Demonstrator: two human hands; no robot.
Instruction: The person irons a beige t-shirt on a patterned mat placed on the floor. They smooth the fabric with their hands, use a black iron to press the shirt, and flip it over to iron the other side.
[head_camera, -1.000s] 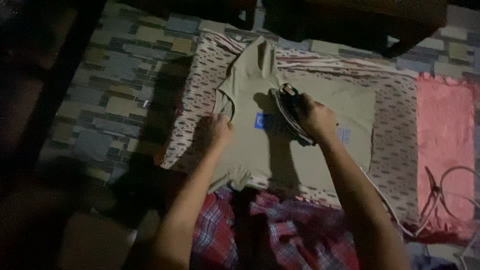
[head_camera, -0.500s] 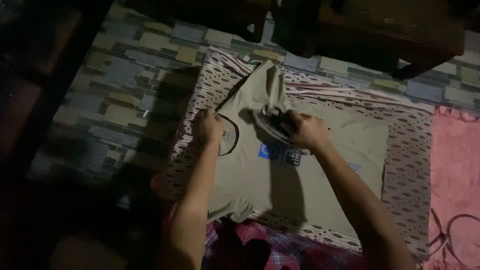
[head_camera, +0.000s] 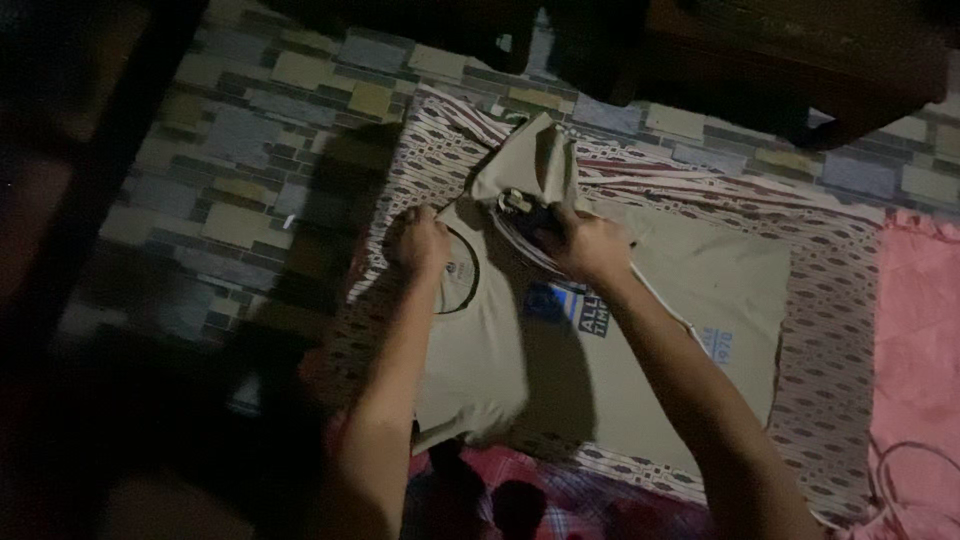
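Observation:
A beige t-shirt (head_camera: 690, 330) with a blue print lies flat on a patterned cloth (head_camera: 830, 330) spread over the floor. My right hand (head_camera: 588, 245) grips a clothes iron (head_camera: 525, 222) that rests near the shirt's far sleeve and shoulder. At the shirt's collar, my left hand (head_camera: 418, 240) presses the fabric down, fingers curled on its edge.
A pink cloth (head_camera: 915, 340) with the iron's cord (head_camera: 905, 470) lies at the right. A red plaid garment (head_camera: 560, 500) sits at the near edge. Tiled floor (head_camera: 250, 170) spreads to the left, and dark furniture (head_camera: 780, 60) stands along the far side.
My right hand has slid the iron from the shirt's chest up towards the far sleeve. The left hand shifted up to the collar.

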